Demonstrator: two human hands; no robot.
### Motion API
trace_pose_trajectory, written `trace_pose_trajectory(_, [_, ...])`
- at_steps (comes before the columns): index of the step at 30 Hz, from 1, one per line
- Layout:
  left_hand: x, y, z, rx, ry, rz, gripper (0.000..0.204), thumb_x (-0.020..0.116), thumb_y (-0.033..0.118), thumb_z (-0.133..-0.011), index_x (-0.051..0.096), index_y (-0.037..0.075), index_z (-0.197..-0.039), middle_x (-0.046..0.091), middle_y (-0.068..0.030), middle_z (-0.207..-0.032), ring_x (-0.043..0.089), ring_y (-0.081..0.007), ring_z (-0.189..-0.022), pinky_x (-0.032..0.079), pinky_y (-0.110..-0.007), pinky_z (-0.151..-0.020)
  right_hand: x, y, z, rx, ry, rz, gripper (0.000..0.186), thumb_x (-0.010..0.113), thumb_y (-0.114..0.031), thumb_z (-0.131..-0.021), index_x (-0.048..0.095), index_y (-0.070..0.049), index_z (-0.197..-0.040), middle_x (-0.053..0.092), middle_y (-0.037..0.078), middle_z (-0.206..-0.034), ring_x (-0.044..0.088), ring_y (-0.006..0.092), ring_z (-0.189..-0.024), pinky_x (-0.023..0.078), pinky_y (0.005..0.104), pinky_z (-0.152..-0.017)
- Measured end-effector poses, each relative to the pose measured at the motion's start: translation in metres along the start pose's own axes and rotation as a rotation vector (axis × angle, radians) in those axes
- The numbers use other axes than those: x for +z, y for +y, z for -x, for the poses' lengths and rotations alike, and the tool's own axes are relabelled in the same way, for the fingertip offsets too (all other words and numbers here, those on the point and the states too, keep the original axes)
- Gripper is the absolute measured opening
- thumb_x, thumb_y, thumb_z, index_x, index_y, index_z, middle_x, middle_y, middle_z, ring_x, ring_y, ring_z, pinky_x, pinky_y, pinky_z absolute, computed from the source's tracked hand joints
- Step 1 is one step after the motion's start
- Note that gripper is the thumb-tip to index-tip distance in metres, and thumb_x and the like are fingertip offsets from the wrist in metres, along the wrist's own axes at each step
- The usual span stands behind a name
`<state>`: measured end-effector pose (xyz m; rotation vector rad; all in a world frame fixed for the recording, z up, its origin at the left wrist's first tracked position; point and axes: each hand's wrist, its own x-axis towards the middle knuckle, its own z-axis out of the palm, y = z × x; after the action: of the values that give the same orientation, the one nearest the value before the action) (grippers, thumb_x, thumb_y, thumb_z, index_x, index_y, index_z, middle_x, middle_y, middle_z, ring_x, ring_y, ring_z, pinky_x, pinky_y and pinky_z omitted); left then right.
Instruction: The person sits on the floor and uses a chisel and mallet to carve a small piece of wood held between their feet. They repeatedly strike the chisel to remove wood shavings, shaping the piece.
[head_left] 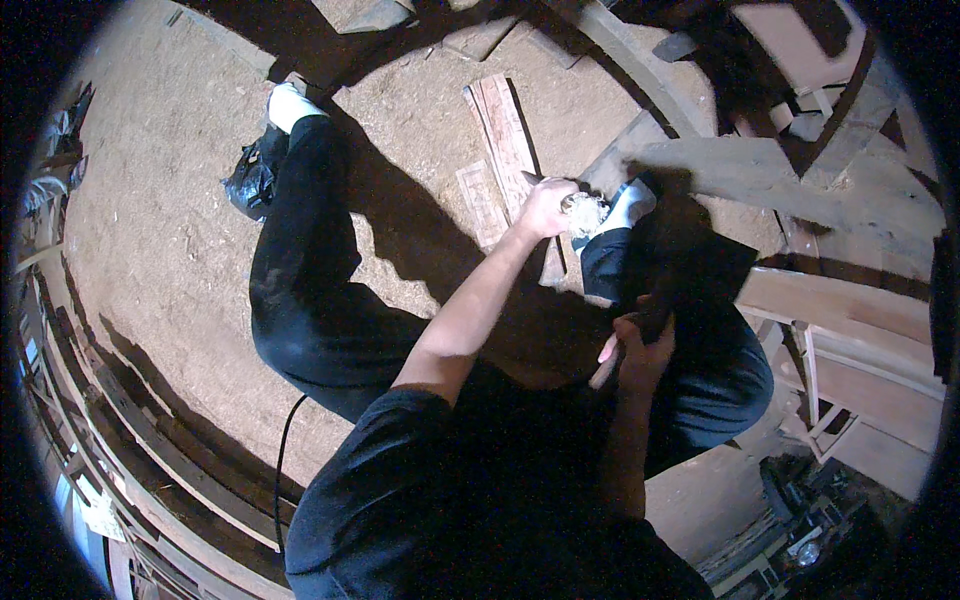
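My left hand (548, 207) reaches forward between my legs, closed round something mostly hidden by the fingers. A dark tip sticks out on its far side. Pale, curled material like wood shavings (586, 213) bunches between this hand and my right foot (631, 203). My right hand (645, 345) is in deep shadow over my right thigh, its fingers wrapped round a wooden handle (604, 375). The far end of that tool is lost in the dark. Beyond my left hand, a reddish-brown board (501, 125) and a shorter wood piece (483, 203) lie on the floor.
Dusty floor (180, 220) stretches left. A black plastic bag (250, 182) lies beside my left foot (292, 106). Large timbers (720, 165) stand at the far right, with stacked boards (850, 320) nearer. Long planks (170, 435) line the left, and a black cable (281, 470) runs near my left side.
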<state>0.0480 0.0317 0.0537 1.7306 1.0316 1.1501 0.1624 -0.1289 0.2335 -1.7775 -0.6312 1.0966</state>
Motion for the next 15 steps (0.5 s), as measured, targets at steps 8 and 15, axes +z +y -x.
trace_pose_trajectory(8, [0.005, -0.013, 0.002, 0.059, 0.005, -0.025, 0.028, 0.065, 0.025, -0.058, 0.049, 0.002, -0.065, 0.053, -0.0165, -0.065, 0.053, -0.0368, -0.065, 0.042, -0.043, -0.061, 0.023, 0.047, -0.024, 0.137, -0.106, 0.421, 0.05, 0.056, -0.009, -0.074, 0.034, -0.001, -0.118, 0.05, 0.007, -0.058, 0.047, 0.0145, -0.039, 0.04, 0.0291, -0.039])
trace_pose_trajectory(15, [0.004, -0.01, 0.002, 0.107, 0.018, -0.086, 0.026, 0.064, 0.024, -0.06, 0.05, 0.003, -0.064, 0.053, -0.0156, -0.065, 0.054, -0.035, -0.065, 0.042, -0.041, -0.061, 0.02, 0.041, -0.019, 0.099, -0.001, 0.205, 0.049, 0.055, -0.013, -0.076, 0.034, 0.004, -0.117, 0.049, 0.006, -0.051, 0.05, 0.0162, -0.045, 0.042, 0.0302, -0.047])
